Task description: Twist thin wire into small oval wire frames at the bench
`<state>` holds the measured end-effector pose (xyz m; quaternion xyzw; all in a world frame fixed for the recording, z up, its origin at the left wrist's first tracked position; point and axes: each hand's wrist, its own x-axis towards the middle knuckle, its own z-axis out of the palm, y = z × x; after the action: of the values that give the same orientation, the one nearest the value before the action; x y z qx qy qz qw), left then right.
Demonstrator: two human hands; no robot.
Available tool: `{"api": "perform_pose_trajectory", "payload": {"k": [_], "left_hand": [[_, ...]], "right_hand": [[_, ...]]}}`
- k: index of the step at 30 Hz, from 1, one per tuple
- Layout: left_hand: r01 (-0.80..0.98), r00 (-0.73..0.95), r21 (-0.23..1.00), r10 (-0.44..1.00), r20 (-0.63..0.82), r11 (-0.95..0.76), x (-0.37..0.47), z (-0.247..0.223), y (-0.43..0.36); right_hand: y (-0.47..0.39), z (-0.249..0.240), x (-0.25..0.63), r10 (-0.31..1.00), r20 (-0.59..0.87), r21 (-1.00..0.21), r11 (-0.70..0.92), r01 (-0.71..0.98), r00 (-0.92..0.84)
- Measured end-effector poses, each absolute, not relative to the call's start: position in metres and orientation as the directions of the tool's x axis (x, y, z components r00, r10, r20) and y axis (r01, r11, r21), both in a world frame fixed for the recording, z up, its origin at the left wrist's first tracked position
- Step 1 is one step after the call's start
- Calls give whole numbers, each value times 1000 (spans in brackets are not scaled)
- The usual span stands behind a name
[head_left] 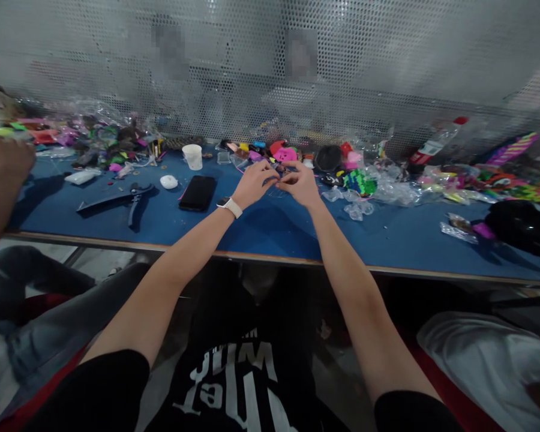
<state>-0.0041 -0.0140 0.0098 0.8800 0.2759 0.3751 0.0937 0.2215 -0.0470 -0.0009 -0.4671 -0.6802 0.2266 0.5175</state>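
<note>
Over the blue table (270, 231), my left hand (255, 183) and my right hand (300, 183) meet with their fingertips close together. The fingers of each are bent into a pinch, and something small and thin, too small to name, is between them. A pink item (284, 153) lies just behind my hands among other small colourful pieces. To the right of my right hand are clear plastic pieces (359, 208) and a green patterned item (360, 182). A black phone (197, 193) lies left of my left hand.
Pliers (137, 195), a white lump (168, 182) and a white cup (192, 157) are on the left. A bottle (437, 144) leans at the back right. Another person's hand (9, 157) is at the far left; a black bag (522, 228) lies at the right.
</note>
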Motion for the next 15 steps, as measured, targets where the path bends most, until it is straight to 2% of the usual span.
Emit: {"api": "perform_pose_trajectory", "payload": {"k": [7,15], "left_hand": [[442,547,348,556,625,-826,-6,10,-15],[561,597,154,527,605,-813,-5,15,-20]], "right_hand": [[-52,2,214,851,525,-743,474,473,-28],[-59,10,209,839,544,-701,448,555,10]]}}
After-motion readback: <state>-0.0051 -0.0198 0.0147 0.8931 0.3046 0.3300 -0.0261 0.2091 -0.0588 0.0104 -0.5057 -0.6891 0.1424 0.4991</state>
